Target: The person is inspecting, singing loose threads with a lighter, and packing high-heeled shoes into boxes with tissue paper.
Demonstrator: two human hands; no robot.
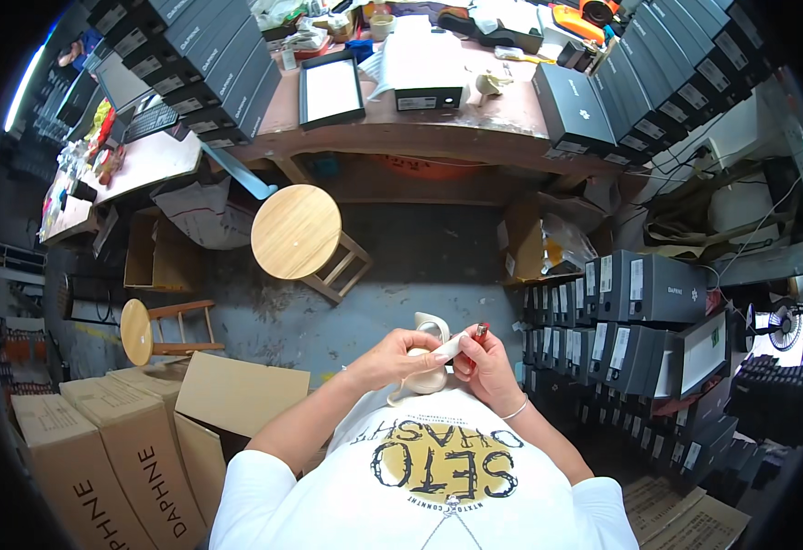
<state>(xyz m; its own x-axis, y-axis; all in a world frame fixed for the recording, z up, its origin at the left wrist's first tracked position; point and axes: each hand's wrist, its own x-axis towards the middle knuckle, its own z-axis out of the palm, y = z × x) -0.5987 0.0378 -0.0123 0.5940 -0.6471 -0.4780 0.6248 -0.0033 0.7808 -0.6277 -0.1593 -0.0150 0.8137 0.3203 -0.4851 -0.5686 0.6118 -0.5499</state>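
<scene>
Close in front of my chest, a cream shoe [427,379] with loose straps is held between my hands. The fingers of my left hand [390,361] are closed on its pale strap. My right hand [490,368] is closed too, gripping a small red lighter [481,332] whose metal top points up and away from me. The thumb and finger of that hand also pinch the strap's end, beside my left fingertips. Part of the shoe is hidden behind my fingers and against my white shirt.
A round wooden stool [297,231] stands ahead, another stool [137,332] lies tipped at left. Cardboard cartons [108,440] are at my lower left. Dark shoe boxes [663,289] stack at right. The workbench [502,124] ahead carries more boxes and an open tray [332,90].
</scene>
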